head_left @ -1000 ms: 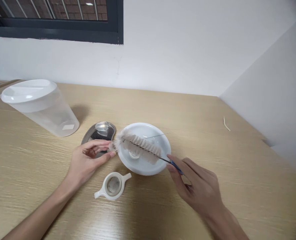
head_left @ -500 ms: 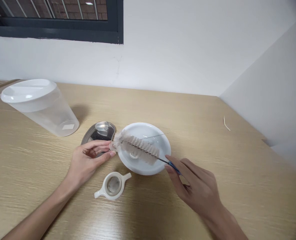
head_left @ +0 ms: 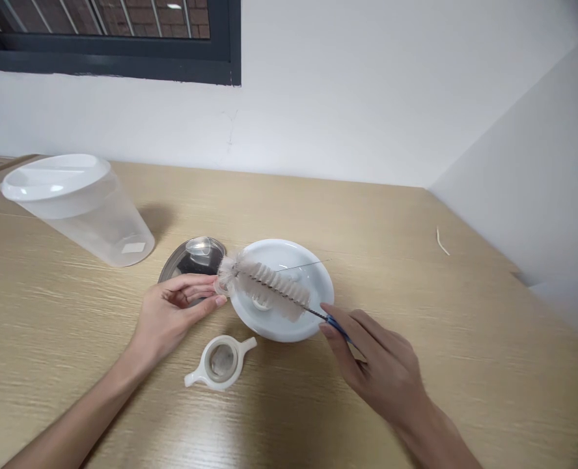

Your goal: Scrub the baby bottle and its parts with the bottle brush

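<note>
My right hand [head_left: 377, 358] pinches the blue handle of a bottle brush [head_left: 269, 283] between thumb and fingers. White bristles slant up and left from it, above a shallow white dish [head_left: 289, 333] with a small raised part inside. At the dish's left rim, my left hand [head_left: 176, 312] has its fingers closed on a small clear rounded piece [head_left: 220, 286], right by the brush tip. Whether that piece joins the dish, I cannot tell. A thin wire [head_left: 303, 266] crosses the dish's far side. Below lies a white two-handled strainer [head_left: 220, 363].
Behind my left hand lies a dark, shiny metal lid-like piece [head_left: 196, 257] with a clear knob. Farther left stands a translucent lidded pitcher [head_left: 94, 215]. A short pale strip [head_left: 442, 241] rests on the wooden table [head_left: 465, 365] at right. A wall rises behind.
The brush and my right hand have shifted very slightly to the left. My left hand and the things on the table stay in place.
</note>
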Available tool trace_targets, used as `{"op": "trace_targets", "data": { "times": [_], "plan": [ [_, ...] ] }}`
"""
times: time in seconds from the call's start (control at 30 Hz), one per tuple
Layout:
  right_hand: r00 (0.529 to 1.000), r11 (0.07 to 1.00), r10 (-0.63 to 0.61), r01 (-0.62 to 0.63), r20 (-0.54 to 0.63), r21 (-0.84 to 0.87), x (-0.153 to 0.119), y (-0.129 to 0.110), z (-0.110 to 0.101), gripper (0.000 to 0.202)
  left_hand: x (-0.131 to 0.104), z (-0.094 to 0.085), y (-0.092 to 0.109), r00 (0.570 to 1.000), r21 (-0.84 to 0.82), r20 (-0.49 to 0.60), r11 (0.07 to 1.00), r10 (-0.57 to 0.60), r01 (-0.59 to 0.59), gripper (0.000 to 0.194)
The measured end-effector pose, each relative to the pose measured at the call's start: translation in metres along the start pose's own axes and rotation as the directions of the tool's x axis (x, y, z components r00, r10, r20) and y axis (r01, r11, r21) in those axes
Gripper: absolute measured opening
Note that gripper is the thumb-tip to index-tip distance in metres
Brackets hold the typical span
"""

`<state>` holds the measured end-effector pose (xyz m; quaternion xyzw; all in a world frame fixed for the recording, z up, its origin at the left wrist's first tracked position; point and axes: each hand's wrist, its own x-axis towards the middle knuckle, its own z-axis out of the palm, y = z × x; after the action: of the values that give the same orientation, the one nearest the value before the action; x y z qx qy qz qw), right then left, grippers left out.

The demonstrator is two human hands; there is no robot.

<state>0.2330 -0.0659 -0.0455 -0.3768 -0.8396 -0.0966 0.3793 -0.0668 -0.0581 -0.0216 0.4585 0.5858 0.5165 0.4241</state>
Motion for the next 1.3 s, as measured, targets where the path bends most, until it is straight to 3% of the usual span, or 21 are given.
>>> {"op": "trace_targets", "data": {
  "times": [0.43,1.3],
  "plan": [
    [1.0,1.0,-0.006,0.006,-0.003,-0.006,0.0012,0.0005,-0.0014,0.026,0.0013,-0.0016,-0.004,1.0,0.009,-0.019,1.0,0.01,-0.01,0.036],
    [0.999,0.999,-0.035,0.035,0.009,0.007,0.0016,0.0001,-0.002,0.034,-0.0022,-0.0001,-0.0071,0.956,0.17,-0.067,0.948,0.285,-0.271,0.022]
  ]
}}
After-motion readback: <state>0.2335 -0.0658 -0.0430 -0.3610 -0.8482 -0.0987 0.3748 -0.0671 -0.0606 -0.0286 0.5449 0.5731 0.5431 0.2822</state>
